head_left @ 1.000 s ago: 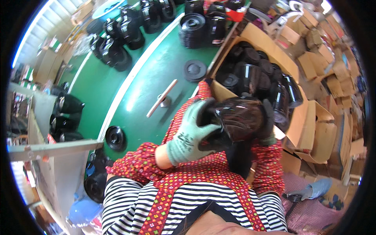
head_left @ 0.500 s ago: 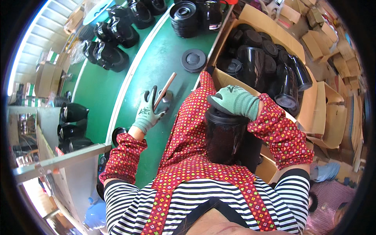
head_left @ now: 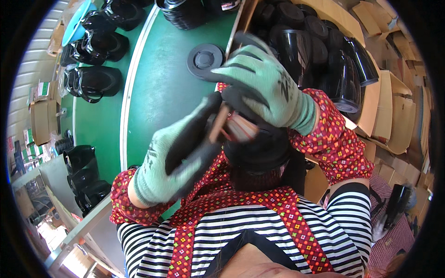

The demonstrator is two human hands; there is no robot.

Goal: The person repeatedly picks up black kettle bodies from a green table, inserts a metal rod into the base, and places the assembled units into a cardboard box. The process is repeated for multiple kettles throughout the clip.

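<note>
Both my hands, in green gloves with black palms, meet above a glossy black canister (head_left: 255,173) held upright against my apron. A thin reddish-brown stick (head_left: 219,124) is gripped by my left hand (head_left: 178,150), its fingers curled and blurred. Just over the stick, my right hand (head_left: 271,88) bends its fingers toward it; motion smears them, so their hold is unclear. Between the hands is a small pale piece with reddish edges (head_left: 242,128), too blurred to name. A round black lid (head_left: 205,60) lies on the green table beyond.
An open carton (head_left: 361,111) full of black canisters stands to the right. Several glossy black pots (head_left: 99,81) line the green table (head_left: 157,92) at the left. A stack of black lids (head_left: 183,14) is at the far edge. Another person's checked clothing (head_left: 394,231) shows at lower right.
My left hand has moved right with the stick, up to the canister. My right hand has left the canister's top and risen to meet it. The view has shifted.
</note>
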